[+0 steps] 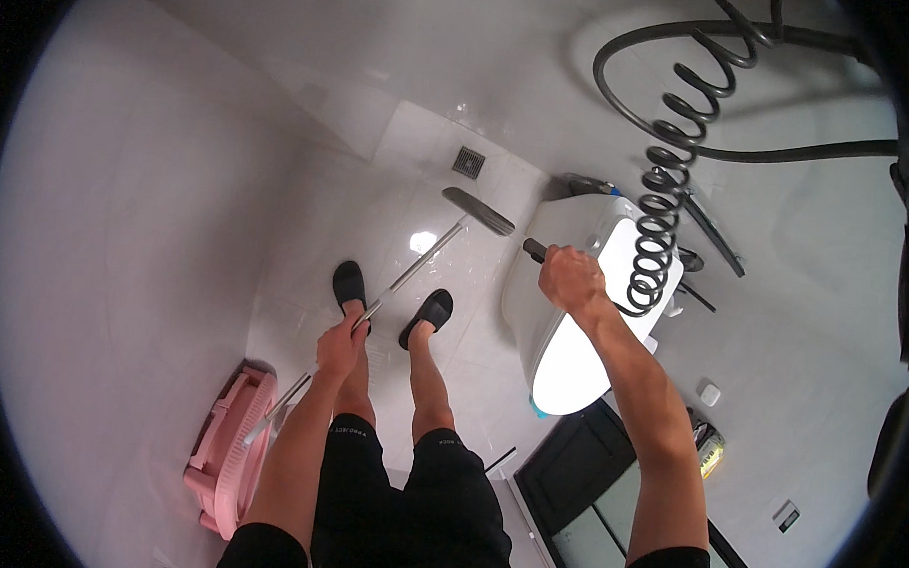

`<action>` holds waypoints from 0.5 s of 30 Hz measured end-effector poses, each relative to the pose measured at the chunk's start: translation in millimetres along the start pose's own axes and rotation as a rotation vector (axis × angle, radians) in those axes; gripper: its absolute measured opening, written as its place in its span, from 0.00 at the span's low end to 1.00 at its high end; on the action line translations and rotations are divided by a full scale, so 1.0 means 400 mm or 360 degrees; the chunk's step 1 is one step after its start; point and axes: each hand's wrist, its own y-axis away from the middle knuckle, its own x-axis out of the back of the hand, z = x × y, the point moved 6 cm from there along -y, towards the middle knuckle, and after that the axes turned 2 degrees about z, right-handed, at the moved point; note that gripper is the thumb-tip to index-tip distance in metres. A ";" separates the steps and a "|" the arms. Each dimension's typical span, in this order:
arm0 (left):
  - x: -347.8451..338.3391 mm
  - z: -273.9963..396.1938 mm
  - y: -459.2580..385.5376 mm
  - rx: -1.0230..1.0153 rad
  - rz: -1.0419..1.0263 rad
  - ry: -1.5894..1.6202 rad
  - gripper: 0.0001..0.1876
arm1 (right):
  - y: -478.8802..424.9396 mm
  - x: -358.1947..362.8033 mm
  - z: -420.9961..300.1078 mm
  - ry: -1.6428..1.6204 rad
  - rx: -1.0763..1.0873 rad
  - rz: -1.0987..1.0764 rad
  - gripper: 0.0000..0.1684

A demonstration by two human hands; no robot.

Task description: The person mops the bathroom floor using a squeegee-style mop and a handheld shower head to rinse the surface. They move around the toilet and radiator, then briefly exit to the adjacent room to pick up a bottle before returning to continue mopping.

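Note:
My left hand [341, 345] is closed around the metal pole of a long-handled mop or floor scrubber [478, 211]. Its grey oblong head lies over the pale tiled floor, close to a square floor drain [468, 162]. In my right hand [572, 277] is a dark spray nozzle [534, 249], pointing left beside the white toilet [611, 312], whose lid is down. A dark coiled hose [660, 208] hangs above the toilet and runs down near my right wrist. Wet streaks and splashes show on the floor between the mop head and my black slippers [432, 313].
A folded pink plastic tub [231, 456] leans at the lower left wall. Behind me at the lower right is a dark-framed door [577, 457]. A thick black hose [797, 152] loops along the right wall, and a squeegee-like bar [715, 237] is beyond the toilet.

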 end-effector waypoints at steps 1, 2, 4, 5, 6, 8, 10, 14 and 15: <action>-0.003 0.001 -0.002 0.0014 -0.0007 0.0004 0.15 | -0.002 -0.002 0.001 -0.0012 0.0009 0.0002 0.12; -0.007 0.003 -0.004 0.0019 -0.0021 0.0005 0.15 | -0.002 -0.005 0.003 -0.0021 0.0008 0.0002 0.12; -0.027 -0.005 -0.010 0.0015 -0.0040 -0.0018 0.16 | -0.007 -0.005 0.006 -0.0034 0.0009 0.0009 0.13; -0.036 -0.009 -0.012 0.0005 -0.0048 -0.0044 0.18 | -0.008 -0.006 0.007 -0.0024 0.0002 0.0012 0.12; -0.041 -0.008 -0.013 -0.0006 -0.0051 -0.0055 0.20 | -0.009 -0.010 0.009 -0.0015 -0.0009 0.0015 0.12; -0.050 -0.005 -0.018 -0.0028 -0.0045 -0.0063 0.21 | -0.012 -0.013 0.013 -0.0028 -0.0016 0.0028 0.12; -0.057 -0.001 -0.016 -0.0041 -0.0038 -0.0066 0.21 | -0.014 -0.006 0.011 -0.0069 -0.0002 0.0045 0.12; -0.064 0.014 -0.021 -0.0103 -0.0001 -0.0034 0.20 | -0.025 0.005 0.006 -0.0045 -0.0093 -0.0101 0.12; -0.066 0.021 -0.023 -0.0110 -0.0003 -0.0030 0.19 | -0.027 0.003 0.011 -0.0051 -0.0106 -0.0104 0.12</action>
